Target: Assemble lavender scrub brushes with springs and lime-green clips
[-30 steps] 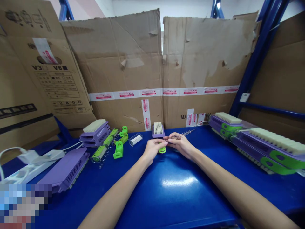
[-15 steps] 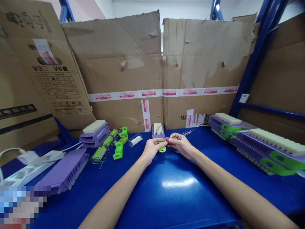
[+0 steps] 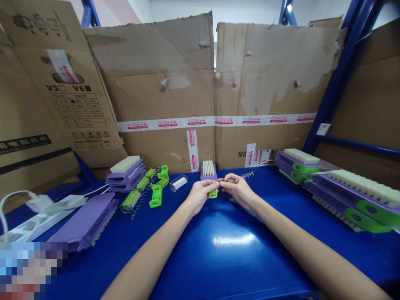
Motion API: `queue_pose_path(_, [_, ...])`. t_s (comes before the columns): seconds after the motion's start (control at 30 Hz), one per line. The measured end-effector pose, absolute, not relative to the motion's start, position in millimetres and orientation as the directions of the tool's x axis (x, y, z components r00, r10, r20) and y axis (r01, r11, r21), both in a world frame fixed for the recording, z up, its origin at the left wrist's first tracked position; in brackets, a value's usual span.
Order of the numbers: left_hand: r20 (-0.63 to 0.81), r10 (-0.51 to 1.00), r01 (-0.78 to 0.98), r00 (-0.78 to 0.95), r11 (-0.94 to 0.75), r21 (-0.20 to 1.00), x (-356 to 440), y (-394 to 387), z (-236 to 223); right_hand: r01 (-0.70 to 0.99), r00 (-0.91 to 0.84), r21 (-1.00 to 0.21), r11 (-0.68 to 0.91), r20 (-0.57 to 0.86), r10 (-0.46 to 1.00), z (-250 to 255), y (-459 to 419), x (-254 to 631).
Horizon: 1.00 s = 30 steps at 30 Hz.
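Note:
My left hand (image 3: 200,192) is closed in a pinch on a small green plastic piece (image 3: 213,193), which hangs below the fingertips. Its fingers meet those of my right hand (image 3: 235,186), also closed in a pinch. Whatever lies between the right fingertips is too small and hidden to name. Thin wire loops show at the right fingers; I cannot tell whether they are held. Just behind both hands stands a purple brush block (image 3: 208,170) with cream bristles up. Metal coil springs (image 3: 249,174) lie to the right of my right hand.
Green brackets (image 3: 156,196), green-and-clear pieces (image 3: 131,201), a long spring (image 3: 135,212) and a clear case (image 3: 179,183) lie left. Purple brush parts (image 3: 84,223) and a power strip (image 3: 43,218) sit farther left. Purple-green brush assemblies (image 3: 337,187) line the right. Cardboard (image 3: 156,96) walls the back.
The fingertips of both hands shift slightly against each other, and a reddish-brown bit seen between them earlier hardly shows now. The hands otherwise stay in place; the view turns slightly.

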<state>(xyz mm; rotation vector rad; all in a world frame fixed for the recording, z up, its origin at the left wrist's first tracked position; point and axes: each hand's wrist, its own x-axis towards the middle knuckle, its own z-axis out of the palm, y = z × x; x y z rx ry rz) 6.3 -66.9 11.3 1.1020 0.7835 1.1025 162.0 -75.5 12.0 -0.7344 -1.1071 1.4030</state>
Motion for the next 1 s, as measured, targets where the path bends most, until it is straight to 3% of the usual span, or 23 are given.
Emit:
queue_pose_path(0.2, [0.07, 0.948, -0.303, 0.312, 0.029, 0.952, 3.2, -66.9, 15.2, -0.451, -0.159, -0.89, 0.064, 0.151, 0.976, 11.5, -75.1, 162.7])
queue_pose_path(0.43, [0.13, 0.969, -0.1, 0.21, -0.11, 0.989, -0.5, -61.6, 10.2, -0.43, -0.102, -0.897, 0.105, 0.164, 0.981, 5.5, -70.6, 163.0])
queue_pose_path(0.77, [0.079, 0.975, -0.007, 0.208, -0.08, 0.997, 5.5, -67.4, 14.8, -0.253, 0.002, -0.943, 0.216, 0.222, 0.975, 1.3, -65.7, 161.0])
queue_pose_path(1.0, [0.209, 0.965, 0.043, 0.161, -0.219, 0.975, 4.5, -65.3, 12.0, -0.147, 0.048, -0.943, 0.299, 0.295, 0.954, 5.8, -67.5, 160.5])
